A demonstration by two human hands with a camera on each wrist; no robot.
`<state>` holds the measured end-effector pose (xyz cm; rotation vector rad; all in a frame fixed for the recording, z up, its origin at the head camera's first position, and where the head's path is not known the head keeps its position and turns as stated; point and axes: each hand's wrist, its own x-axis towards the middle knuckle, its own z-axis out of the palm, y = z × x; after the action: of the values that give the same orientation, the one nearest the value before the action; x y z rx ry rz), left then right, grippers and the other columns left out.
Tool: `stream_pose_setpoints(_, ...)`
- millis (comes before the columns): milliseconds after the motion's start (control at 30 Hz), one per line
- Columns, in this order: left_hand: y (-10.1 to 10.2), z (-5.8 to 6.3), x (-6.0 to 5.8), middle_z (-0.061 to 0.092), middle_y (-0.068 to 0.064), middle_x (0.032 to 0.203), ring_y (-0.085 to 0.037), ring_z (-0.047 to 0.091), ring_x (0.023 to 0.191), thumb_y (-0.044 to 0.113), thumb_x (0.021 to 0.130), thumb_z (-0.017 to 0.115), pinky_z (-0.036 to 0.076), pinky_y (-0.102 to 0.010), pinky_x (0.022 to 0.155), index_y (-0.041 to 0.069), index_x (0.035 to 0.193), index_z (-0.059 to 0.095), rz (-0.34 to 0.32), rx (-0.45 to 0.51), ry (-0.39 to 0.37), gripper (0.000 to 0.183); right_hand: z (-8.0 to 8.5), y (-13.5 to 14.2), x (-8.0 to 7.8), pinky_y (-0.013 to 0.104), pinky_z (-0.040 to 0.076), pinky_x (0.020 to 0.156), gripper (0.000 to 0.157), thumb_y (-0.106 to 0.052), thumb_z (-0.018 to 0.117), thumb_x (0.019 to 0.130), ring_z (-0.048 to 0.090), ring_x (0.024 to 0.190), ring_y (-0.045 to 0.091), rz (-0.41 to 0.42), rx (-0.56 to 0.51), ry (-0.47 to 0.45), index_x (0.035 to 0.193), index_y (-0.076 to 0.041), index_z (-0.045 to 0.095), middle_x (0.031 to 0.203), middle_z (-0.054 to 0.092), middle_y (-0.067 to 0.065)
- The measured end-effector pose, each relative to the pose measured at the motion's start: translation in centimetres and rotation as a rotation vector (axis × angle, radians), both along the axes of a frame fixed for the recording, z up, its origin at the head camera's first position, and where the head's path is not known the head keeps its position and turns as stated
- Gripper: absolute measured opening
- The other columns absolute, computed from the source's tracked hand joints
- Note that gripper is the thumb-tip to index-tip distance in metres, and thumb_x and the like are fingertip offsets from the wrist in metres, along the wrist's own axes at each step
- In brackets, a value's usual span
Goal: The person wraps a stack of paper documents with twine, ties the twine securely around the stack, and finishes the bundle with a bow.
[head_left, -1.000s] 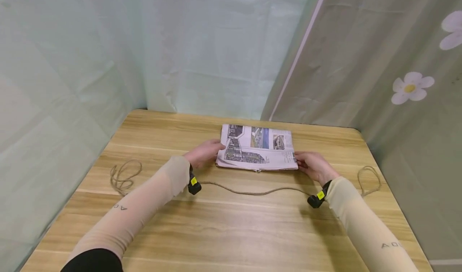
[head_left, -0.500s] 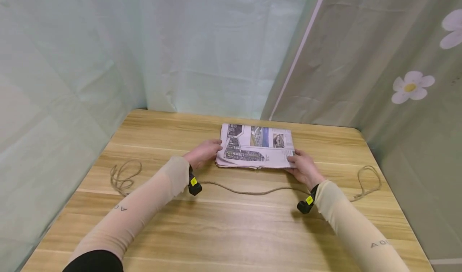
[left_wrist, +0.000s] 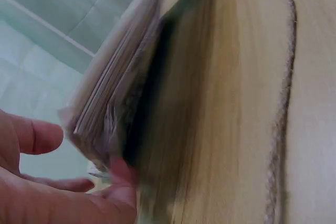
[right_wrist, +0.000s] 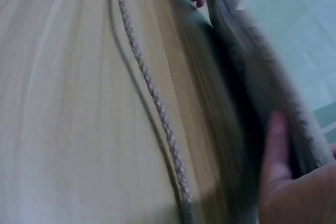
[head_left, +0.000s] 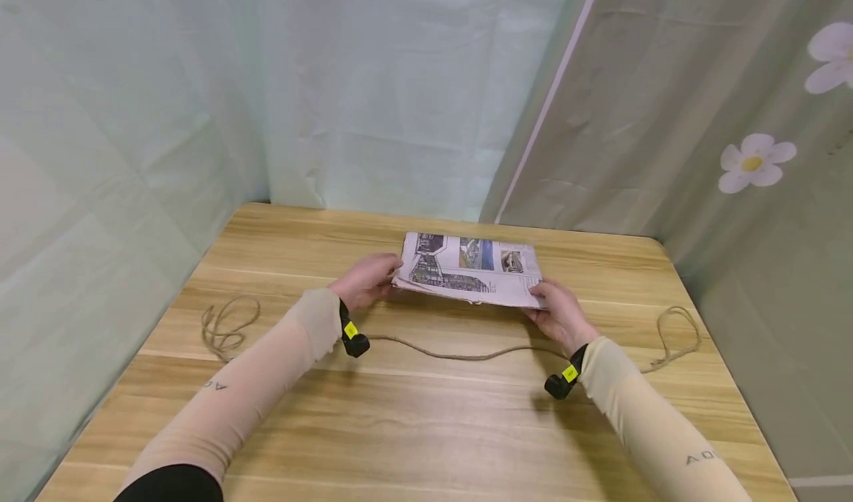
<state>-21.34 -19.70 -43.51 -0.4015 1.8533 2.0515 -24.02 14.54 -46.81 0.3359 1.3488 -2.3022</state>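
Observation:
A stack of folded newspapers point(head_left: 474, 266), printed with pictures on top, is held a little above the wooden table, its left side tilted up. My left hand point(head_left: 366, 278) holds the stack's left edge; in the left wrist view the thumb is by the upper corner and the fingers point(left_wrist: 118, 184) reach underneath. At the near right corner my right hand point(head_left: 561, 315) grips the stack, thumb on top and other fingers below. A thin braided rope point(head_left: 460, 357) lies across the table in front of the stack, passing beneath both wrists. The stack's underside is in shadow.
The rope ends in a loose coil point(head_left: 225, 332) on the left and a loop point(head_left: 681, 332) on the right. Pale curtains point(head_left: 400, 102) hang behind the wooden table point(head_left: 433, 435) and along its sides. The right curtain bears white flowers point(head_left: 756, 163).
My right hand has moved inward and taken hold of the near right corner, thumb on top. The newspaper stack has risen off the table and tilted, shifting slightly left. The rope's right part has shifted slightly.

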Motion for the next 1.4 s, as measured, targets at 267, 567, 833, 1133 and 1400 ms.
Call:
stream_pose_setpoints(267,-0.1,-0.8,-0.4,0.058,-0.017,0.113,-0.021,0.061,0.092,0.008,0.104,0.048,0.056,-0.029,0.075,-0.009,0.139,0.041,0.005,-0.033,-0.063,0.04,-0.5,-0.4,0.1,0.033,0.055,0.085,0.057,0.005,0.037,0.1,0.061,0.102,0.017,0.081,0.158,0.019,0.154,0.003,0.019,0.127,0.049,0.013)
stream_pose_setpoints(567,-0.5,-1.3,-0.1,0.056,-0.022,0.121,-0.026,0.066,0.095,-0.003,0.1,0.044,0.056,-0.04,0.087,-0.006,0.148,0.031,0.034,0.104,-0.079,0.05,0.1,-0.4,0.6,0.03,0.056,0.079,0.064,0.005,0.037,0.102,0.061,0.099,0.015,0.063,0.191,0.122,0.159,-0.011,0.012,0.14,0.041,0.013)
stream_pose_setpoints(833,-1.0,0.1,1.5,0.068,-0.017,0.113,-0.031,0.067,0.102,0.003,0.103,0.049,0.052,-0.047,0.092,-0.003,0.143,0.037,-0.068,0.356,-0.078,0.042,2.2,0.5,1.2,0.028,0.056,0.077,0.062,-0.001,0.042,0.103,0.064,0.095,0.013,0.111,0.194,0.228,0.158,-0.008,0.016,0.124,0.052,0.007)
stream_pose_setpoints(1133,0.8,1.7,3.9,0.062,-0.018,0.127,-0.034,0.06,0.116,0.0,0.104,0.043,0.046,-0.049,0.1,0.005,0.151,0.029,-0.102,0.597,-0.015,0.05,3.4,0.8,1.5,0.026,0.055,0.083,0.028,-0.014,0.054,0.103,0.067,0.097,0.017,-0.049,-0.25,0.011,0.128,-0.004,0.048,0.108,0.069,0.008)
stream_pose_setpoints(1400,4.5,2.2,5.8,0.043,-0.022,0.148,-0.036,0.052,0.126,-0.002,0.103,0.043,0.046,-0.047,0.101,0.012,0.154,0.027,-0.026,0.665,0.055,0.056,3.0,-2.7,4.2,0.033,0.052,0.094,0.03,-0.012,0.047,0.105,0.064,0.107,0.02,0.073,-0.267,0.059,0.134,-0.009,0.04,0.114,0.068,0.006)
